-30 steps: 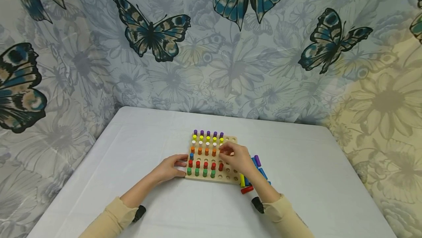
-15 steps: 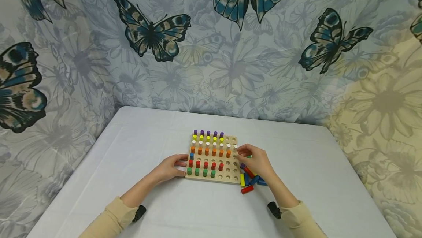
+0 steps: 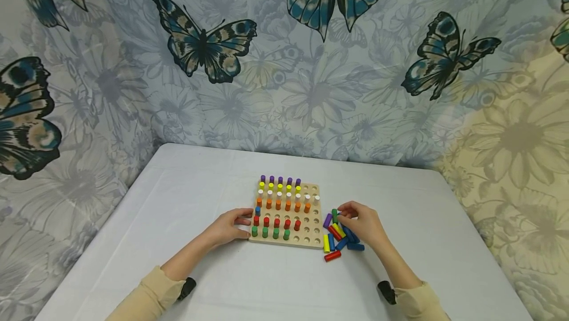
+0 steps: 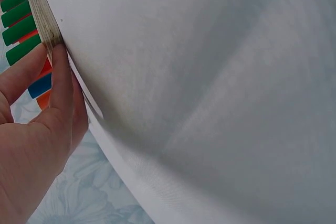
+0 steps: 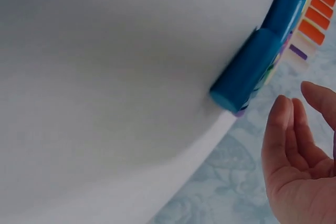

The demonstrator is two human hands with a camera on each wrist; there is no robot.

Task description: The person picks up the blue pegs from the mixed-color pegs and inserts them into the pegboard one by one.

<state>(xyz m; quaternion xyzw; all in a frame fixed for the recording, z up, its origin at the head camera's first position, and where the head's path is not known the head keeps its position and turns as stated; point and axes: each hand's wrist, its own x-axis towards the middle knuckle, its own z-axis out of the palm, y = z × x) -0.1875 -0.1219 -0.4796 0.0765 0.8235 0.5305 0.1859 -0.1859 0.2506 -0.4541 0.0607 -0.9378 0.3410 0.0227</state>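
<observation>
My left hand (image 3: 222,228) holds the left edge of a wooden pegboard (image 3: 311,235), its fingertips at the near corner in the left wrist view. Purple, yellow, white, orange, blue, red and green pegs stand in rows on the board; the blue row has a single peg (image 3: 258,211). My right hand (image 3: 365,223) hovers over a loose pile of pegs to the right, fingertips close to a green peg (image 3: 335,216). In the right wrist view, thumb and fingers are apart with nothing between them. That hand covers part of the pile.
Loose blue (image 3: 355,247), yellow (image 3: 326,243), purple (image 3: 327,220) and red pegs (image 3: 332,256) lie on the white table (image 3: 213,173) beside the board. Behind the table hangs a butterfly-patterned backdrop (image 3: 311,113).
My right hand has moved right, from over the board to the loose pegs, uncovering the ends of the white and orange rows. The left hand keeps its place.
</observation>
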